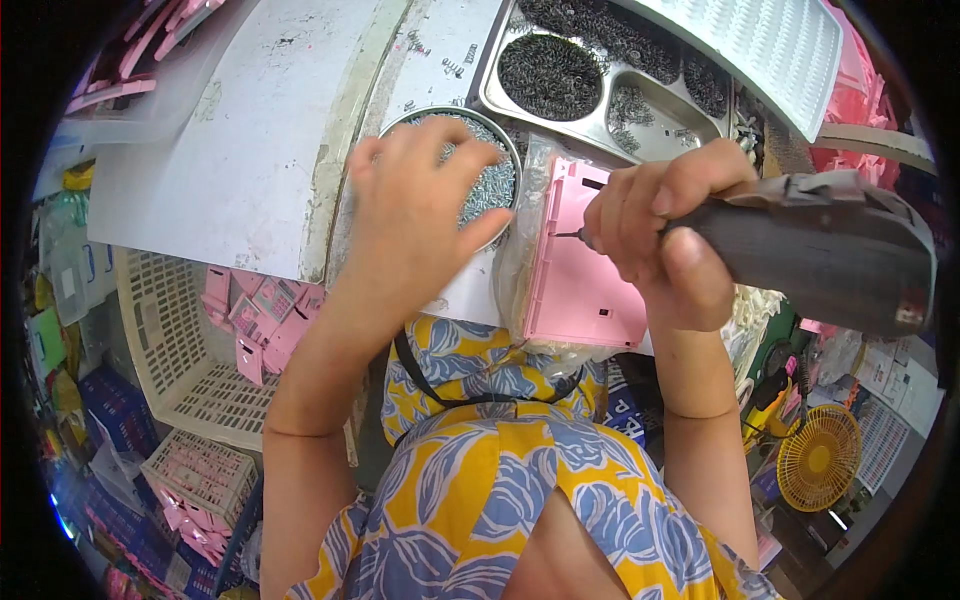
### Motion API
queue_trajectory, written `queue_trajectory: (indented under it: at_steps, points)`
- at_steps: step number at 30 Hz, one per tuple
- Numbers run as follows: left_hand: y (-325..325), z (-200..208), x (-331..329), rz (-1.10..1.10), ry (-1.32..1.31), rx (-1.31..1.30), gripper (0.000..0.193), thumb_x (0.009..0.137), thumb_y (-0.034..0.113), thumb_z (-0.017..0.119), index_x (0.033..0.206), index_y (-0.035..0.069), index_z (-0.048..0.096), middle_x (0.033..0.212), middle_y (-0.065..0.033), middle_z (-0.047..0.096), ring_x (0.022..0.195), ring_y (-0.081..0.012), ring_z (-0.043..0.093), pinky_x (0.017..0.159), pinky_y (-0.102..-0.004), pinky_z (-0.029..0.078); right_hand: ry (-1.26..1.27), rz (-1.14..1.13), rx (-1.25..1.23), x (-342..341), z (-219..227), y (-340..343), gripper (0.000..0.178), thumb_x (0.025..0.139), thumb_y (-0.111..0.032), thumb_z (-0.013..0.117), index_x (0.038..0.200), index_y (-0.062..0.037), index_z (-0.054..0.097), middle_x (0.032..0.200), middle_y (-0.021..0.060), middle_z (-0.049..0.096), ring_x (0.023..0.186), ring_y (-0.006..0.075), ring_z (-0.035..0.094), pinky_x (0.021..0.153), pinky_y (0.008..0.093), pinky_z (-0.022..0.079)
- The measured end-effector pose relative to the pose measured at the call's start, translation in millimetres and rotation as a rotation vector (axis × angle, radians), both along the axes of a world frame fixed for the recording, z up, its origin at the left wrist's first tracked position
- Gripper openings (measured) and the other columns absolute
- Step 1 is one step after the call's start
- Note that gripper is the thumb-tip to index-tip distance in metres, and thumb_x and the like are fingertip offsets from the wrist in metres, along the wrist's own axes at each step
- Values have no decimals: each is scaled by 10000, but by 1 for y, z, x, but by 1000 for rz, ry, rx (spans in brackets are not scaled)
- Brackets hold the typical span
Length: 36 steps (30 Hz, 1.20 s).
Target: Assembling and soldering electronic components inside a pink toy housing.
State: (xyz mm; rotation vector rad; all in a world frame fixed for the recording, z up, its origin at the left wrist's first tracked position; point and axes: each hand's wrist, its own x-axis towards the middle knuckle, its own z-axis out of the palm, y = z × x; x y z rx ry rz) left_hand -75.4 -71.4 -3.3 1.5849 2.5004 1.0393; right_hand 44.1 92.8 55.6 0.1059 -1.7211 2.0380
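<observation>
My left hand reaches over a round tin of small silvery screws. Its fingers are spread and slightly blurred, and nothing shows between them. A dark electric screwdriver lies nearly level in my right hand, whose fingers wrap round its front end. The thin bit points left over the pink plastic case, near its left edge; whether it touches I cannot tell. Under the case, clear plastic wrap sticks out at the left and front. My right hand hides the case's upper right part.
Behind the case stands a metal tray with dark springs in its compartments. A white ridged tray overhangs at the far right. Low on the left, a cream crate holds pink parts. A yellow fan is at lower right.
</observation>
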Motion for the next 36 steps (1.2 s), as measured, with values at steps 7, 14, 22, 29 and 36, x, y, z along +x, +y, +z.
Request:
queue_trajectory:
  at_steps: [7, 14, 22, 29, 36]
  points:
    - [-15, -19, -11, 32, 68, -126, 164, 793, 218, 777, 924, 156, 701, 1041, -4, 604, 1092, -228, 539, 1002, -486, 302, -130, -14, 322, 0, -18, -1, 280, 914, -167, 712, 893, -85, 445, 587, 35, 493, 482, 111, 437, 469, 281, 385]
    - [-8, -25, -13, -29, 173, -88, 132, 828, 202, 742, 931, 132, 699, 976, -6, 609, 1016, -221, 550, 959, -489, 337, -114, 41, 262, -2, -24, 3, 307, 910, -193, 733, 900, -78, 448, 590, 43, 499, 486, 117, 449, 451, 280, 373]
    - [-11, -8, -4, -176, -146, 72, 56, 872, 140, 689, 891, 91, 671, 898, -46, 650, 887, -236, 611, 903, -413, 360, 80, 156, 4, 4, 26, 14, 220, 962, -275, 579, 1031, -102, 462, 581, -35, 465, 490, 105, 443, 473, 301, 391]
    - [-20, -2, 45, -306, -366, 355, 184, 761, 21, 780, 916, 87, 707, 901, -22, 662, 818, -189, 595, 839, -359, 355, 83, 59, -38, 38, 37, -18, 258, 935, -320, 642, 1017, -162, 455, 574, -63, 502, 463, 96, 464, 467, 262, 430]
    - [-24, -5, 56, -302, -307, 401, 199, 751, 69, 802, 926, 105, 713, 903, -4, 660, 822, -179, 592, 810, -369, 331, 44, 21, -52, 44, 39, -32, 280, 927, -333, 668, 1000, -161, 460, 564, -54, 493, 459, 112, 462, 466, 283, 424]
